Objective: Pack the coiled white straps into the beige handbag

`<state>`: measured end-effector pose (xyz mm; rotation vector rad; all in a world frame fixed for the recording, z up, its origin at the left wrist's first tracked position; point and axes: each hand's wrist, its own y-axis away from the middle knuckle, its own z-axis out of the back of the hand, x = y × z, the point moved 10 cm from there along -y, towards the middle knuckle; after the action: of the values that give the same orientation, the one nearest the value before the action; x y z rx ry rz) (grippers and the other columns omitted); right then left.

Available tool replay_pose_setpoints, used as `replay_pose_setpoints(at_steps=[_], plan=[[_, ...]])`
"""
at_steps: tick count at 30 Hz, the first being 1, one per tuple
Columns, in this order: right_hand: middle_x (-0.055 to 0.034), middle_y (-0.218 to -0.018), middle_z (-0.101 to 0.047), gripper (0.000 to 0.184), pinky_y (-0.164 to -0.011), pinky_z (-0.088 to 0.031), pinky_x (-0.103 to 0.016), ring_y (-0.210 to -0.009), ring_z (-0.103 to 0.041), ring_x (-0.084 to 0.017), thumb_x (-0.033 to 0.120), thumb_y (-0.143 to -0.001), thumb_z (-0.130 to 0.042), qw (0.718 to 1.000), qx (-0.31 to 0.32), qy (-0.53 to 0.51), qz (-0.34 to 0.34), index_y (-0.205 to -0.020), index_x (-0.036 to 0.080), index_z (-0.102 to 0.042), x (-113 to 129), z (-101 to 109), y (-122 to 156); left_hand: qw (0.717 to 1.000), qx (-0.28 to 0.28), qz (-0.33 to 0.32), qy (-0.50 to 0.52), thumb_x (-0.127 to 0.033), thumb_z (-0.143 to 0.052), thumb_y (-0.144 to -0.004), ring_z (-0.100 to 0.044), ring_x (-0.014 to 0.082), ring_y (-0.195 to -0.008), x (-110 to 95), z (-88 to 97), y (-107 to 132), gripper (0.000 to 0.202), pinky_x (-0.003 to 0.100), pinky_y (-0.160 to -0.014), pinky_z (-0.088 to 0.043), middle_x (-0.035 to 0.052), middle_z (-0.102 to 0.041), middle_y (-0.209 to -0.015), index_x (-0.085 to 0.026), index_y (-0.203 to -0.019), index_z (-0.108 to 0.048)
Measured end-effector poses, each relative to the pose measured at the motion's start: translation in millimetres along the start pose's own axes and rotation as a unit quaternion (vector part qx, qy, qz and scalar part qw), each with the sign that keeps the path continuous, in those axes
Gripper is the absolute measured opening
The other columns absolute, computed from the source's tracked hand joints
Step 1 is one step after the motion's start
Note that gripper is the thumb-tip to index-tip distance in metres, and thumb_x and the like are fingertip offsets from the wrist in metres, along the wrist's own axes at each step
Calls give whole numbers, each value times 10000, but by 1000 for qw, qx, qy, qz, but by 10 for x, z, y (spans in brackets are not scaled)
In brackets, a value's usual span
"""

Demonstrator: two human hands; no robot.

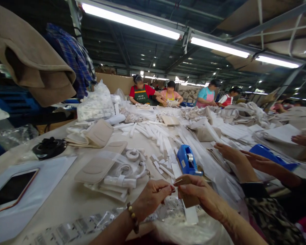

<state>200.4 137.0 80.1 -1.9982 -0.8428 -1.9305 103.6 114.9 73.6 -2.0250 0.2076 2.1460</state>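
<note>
My right hand [202, 194] grips a small brown card piece [190, 200] between thumb and fingers. Close beside it, my left hand [154, 195] is closed in a pinch near the card's edge; whatever its fingertips hold is too small to make out. A bracelet of beads [133, 217] circles the left wrist. Just beyond the hands stands a blue tape dispenser [185, 158]. To the left lie beige fabric pieces [94, 168] with a coiled white cord [124, 170] and a white tubular part [119, 181] on top. Clear plastic packets [91, 221] spread below my hands.
A smartphone [11, 190] rests on white sheets at left, near a round black object [49, 148]. White strips [155, 134] heap mid-table. At right, a co-worker's hands [234, 154] reach in near another blue dispenser [270, 156]. Several people work across the table.
</note>
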Motion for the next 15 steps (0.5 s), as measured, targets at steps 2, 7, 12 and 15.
replay_pose_setpoints(at_steps=[2, 7, 12, 15], plan=[[-6, -611, -639, 328, -517, -337, -211, -521, -511, -86, 379, -627, -716, 1000, -6, 7, -8, -852, 144, -677, -101, 44, -15, 999, -31, -26, -29, -388, -531, -755, -537, 152, -747, -10, 135, -26, 308, 244, -616, -393, 93, -614, -952, -132, -747, -702], [7, -633, -632, 396, -527, -326, -214, -535, -489, -83, 391, -652, -689, 1000, -6, 12, -6, -968, 157, -643, -303, 66, -69, 995, -69, -29, -70, -321, -569, -710, -546, 197, -872, 33, 361, -87, 215, 270, -697, -396, 96, -601, -997, -147, -676, -690], [13, -623, -613, 424, -533, -337, -225, -545, -479, -92, 419, -626, -686, 999, -30, 41, 6, -951, 150, -644, -311, 93, -74, 996, -70, 3, -59, -348, -580, -664, -527, 176, -765, 65, 414, -159, 220, 266, -607, -397, 88, -585, -938, -143, -600, -630], [19, -616, -607, 431, -518, -334, -225, -521, -460, -86, 426, -625, -675, 998, -37, 46, -2, -956, 152, -640, -315, 115, -58, 996, -64, 12, -58, -357, -592, -644, -514, 164, -727, 86, 413, -200, 222, 259, -585, -392, 72, -582, -878, -145, -580, -607]])
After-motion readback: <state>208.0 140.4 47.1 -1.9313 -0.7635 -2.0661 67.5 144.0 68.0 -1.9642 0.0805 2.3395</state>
